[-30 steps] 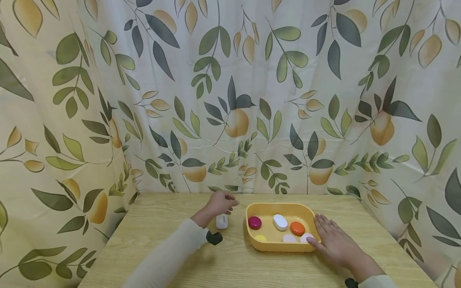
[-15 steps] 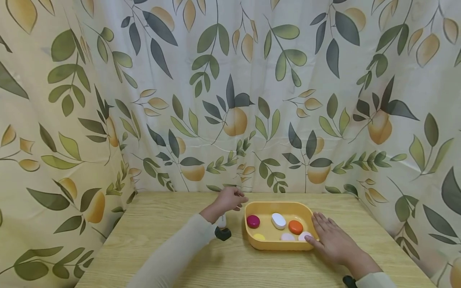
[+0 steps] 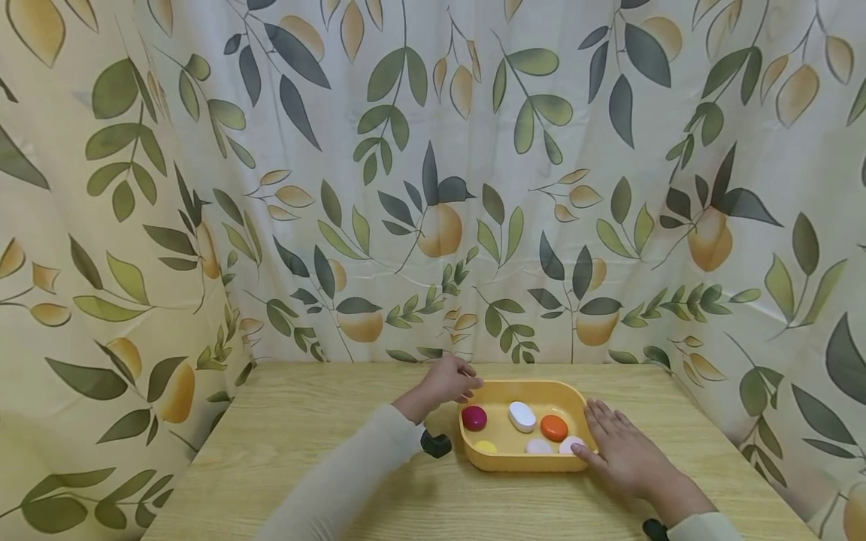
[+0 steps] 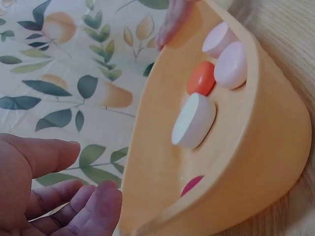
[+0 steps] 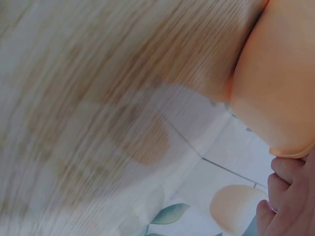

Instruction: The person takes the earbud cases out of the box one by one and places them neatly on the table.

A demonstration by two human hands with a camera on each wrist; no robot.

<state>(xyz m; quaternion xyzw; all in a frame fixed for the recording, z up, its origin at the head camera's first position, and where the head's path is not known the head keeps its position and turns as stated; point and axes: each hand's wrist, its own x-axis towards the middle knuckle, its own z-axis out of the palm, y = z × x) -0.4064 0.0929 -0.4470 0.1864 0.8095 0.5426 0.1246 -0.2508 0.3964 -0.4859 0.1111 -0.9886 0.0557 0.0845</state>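
A yellow tray (image 3: 534, 463) stands on the table with several rounded pieces inside: a magenta one (image 3: 474, 418), a white one (image 3: 522, 416), an orange one (image 3: 554, 427), a yellow one and pale pink ones. My left hand (image 3: 443, 385) is at the tray's back left corner, fingers loosely bent and holding nothing; the left wrist view shows it beside the tray wall (image 4: 275, 147). My right hand (image 3: 628, 456) rests with extended fingers against the tray's right end, its thumb over the rim. In the right wrist view, fingers (image 5: 288, 191) touch the tray's edge.
The wooden table (image 3: 304, 421) extends around the tray. A leaf-and-fruit patterned curtain (image 3: 406, 188) stands behind the table and along both sides. Dark wrist devices (image 3: 436, 444) sit at both wrists.
My left hand has moved right, from above a small white object to the tray's left corner; that object is now hidden from view. The right hand has stayed at the tray's right end.
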